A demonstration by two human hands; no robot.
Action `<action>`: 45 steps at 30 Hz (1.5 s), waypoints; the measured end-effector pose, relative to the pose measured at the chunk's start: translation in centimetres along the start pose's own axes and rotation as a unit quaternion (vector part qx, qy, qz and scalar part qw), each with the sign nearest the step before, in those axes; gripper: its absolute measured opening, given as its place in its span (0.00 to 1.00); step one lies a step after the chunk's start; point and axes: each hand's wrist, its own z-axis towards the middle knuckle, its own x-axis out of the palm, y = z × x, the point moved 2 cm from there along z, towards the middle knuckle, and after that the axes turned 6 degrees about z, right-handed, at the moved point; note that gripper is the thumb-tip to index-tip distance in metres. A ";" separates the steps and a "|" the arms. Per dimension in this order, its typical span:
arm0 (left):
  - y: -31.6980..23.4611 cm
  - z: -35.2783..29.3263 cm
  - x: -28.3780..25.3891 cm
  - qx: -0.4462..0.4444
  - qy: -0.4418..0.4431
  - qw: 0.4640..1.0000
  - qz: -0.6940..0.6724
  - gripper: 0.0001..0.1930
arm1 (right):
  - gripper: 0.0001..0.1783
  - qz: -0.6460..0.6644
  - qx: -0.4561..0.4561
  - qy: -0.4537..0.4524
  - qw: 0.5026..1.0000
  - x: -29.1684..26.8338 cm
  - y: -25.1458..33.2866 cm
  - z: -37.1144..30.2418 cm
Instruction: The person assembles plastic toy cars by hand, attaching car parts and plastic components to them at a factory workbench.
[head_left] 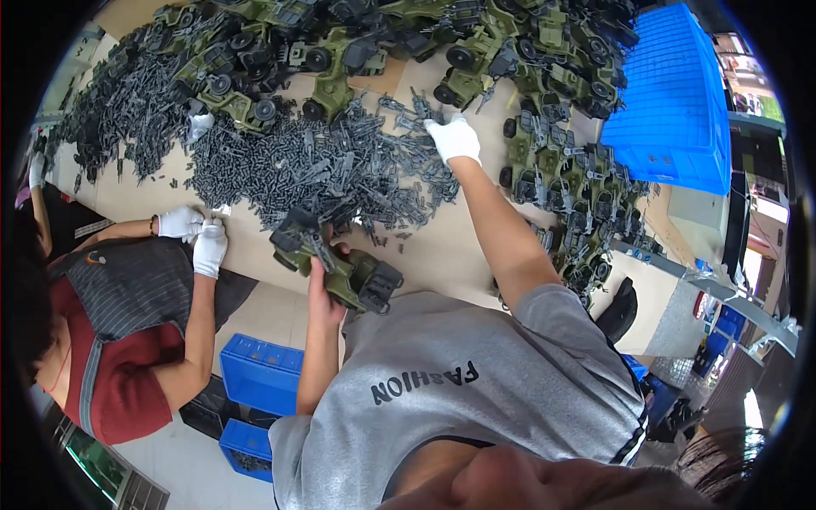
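Note:
A green and dark grey toy jeep [340, 270] is gripped in my bare left hand [321, 285], tilted above the table's near edge. My right hand [455, 140], in a white glove, reaches to the far side of a heap of small parts. Its fingers are drawn together at some dark grey toy gun pieces [415, 115]; what lies between them is too small to make out. The heap of dark grey plastic parts [280, 166] spreads between my two hands, with loose pieces at its near side.
Toy jeeps are piled along the far side [336, 72] and in rows at the right [561, 174]. A large blue crate [667, 102] stands at the far right. At the left a co-worker's gloved hands [195, 234] work at the table edge. Blue bins [259, 374] stand below.

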 end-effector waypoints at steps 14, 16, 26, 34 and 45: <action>1.5 0.2 8.6 -0.130 0.007 0.991 0.011 0.18 | 0.24 0.542 0.186 0.183 0.799 -10.2 -2.9 -22.0; 2.4 -0.5 9.2 -0.130 0.019 0.991 0.027 0.18 | 0.30 0.468 0.052 0.174 0.865 -11.5 -2.2 -25.5; 3.4 -4.0 10.8 -0.112 0.046 0.986 0.111 0.19 | 0.34 0.456 0.007 0.202 0.867 -14.2 -1.3 -31.6; 2.1 -6.5 13.5 -0.057 0.071 0.986 0.142 0.17 | 0.26 0.383 -0.176 0.086 0.903 -12.0 -2.2 -33.5; 1.4 -7.8 15.4 -0.090 0.063 0.975 0.194 0.21 | 0.37 0.579 0.130 0.301 0.747 -13.1 -1.6 -32.3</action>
